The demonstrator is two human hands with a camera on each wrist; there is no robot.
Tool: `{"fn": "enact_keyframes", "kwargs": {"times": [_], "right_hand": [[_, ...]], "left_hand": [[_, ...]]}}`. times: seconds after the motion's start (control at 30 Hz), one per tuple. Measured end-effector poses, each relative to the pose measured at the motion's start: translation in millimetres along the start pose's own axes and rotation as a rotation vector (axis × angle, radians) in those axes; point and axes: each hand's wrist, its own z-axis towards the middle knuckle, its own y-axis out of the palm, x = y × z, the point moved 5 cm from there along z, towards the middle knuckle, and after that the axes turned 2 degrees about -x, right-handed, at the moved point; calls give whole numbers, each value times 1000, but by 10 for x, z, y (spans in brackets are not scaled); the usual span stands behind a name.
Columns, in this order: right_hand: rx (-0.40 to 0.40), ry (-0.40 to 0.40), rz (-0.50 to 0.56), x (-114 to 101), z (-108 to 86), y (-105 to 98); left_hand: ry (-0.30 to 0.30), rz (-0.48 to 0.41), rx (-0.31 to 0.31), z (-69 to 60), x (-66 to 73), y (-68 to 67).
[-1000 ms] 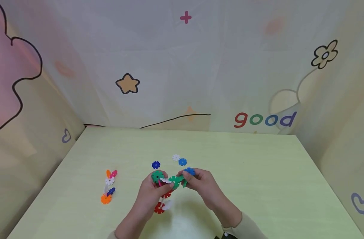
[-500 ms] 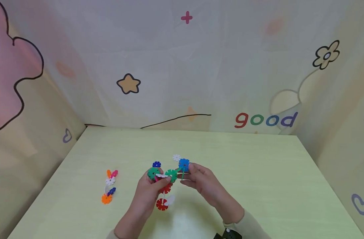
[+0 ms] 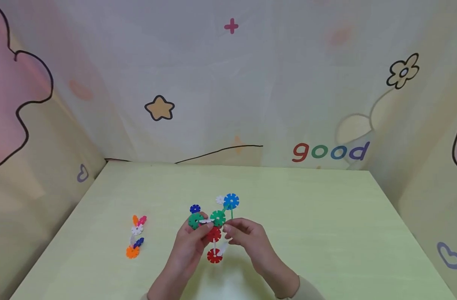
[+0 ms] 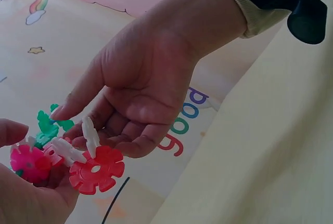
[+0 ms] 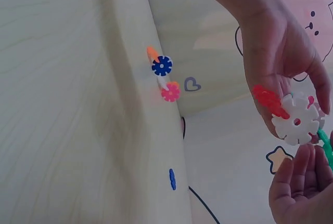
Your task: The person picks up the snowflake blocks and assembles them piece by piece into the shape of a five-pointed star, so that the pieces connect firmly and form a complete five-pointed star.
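Observation:
A figure of interlocked plastic snowflake discs hangs between the hands in the head view. It has a blue disc [image 3: 231, 201] at the top, a green disc [image 3: 218, 218] below it, another green disc [image 3: 195, 221] at left and two red discs [image 3: 214, 256] underneath. White pieces join some of these. My left hand [image 3: 192, 241] grips the figure's middle, thumb on a white disc. With thumb and forefinger, my right hand [image 3: 252, 243] pinches its right side near an edge-on green disc. In the left wrist view, the right thumb rests by green discs [image 4: 47, 125]; the exact contact is partly hidden.
Behind the figure lie a dark blue disc [image 3: 195, 208] and a white disc [image 3: 219, 200] on the pale table [image 3: 311, 216]. At left are joined discs: a white disc [image 3: 137, 230] with orange and pink ones, and an orange disc [image 3: 132, 252]. Printed curtains [image 3: 198, 75] enclose the table.
My right hand has left the blue disc, moving down to the figure's right side. The blue disc now stands higher, and the red discs have shifted right. My left hand keeps its grip.

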Motion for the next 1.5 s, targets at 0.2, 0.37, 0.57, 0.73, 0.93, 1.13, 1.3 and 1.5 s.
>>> {"fn": "enact_keyframes", "kwargs": {"times": [0.2, 0.37, 0.57, 0.73, 0.93, 1.13, 1.3, 1.5], "right_hand": [[94, 37, 33, 1, 30, -24], [92, 41, 39, -1, 55, -42], [19, 18, -38, 1, 65, -55], [-59, 10, -129, -11, 58, -15], [-113, -2, -189, -29, 48, 54], [-157, -12, -215, -48, 58, 76], [-228, -3, -317, -84, 88, 48], [-285, -36, -279, -155, 177, 44]], "left_hand": [[-4, -1, -6, -10, -63, 38], [-19, 72, -26, -7, -65, -7], [-16, 356, -59, 11, 28, -104], [-5, 488, -74, 21, 68, -115], [11, 522, -38, 7, 25, -85], [10, 509, 16, -2, -2, -119], [-16, 494, 30, 8, -27, -176], [-57, 507, -126, 5, -67, -189]]}}
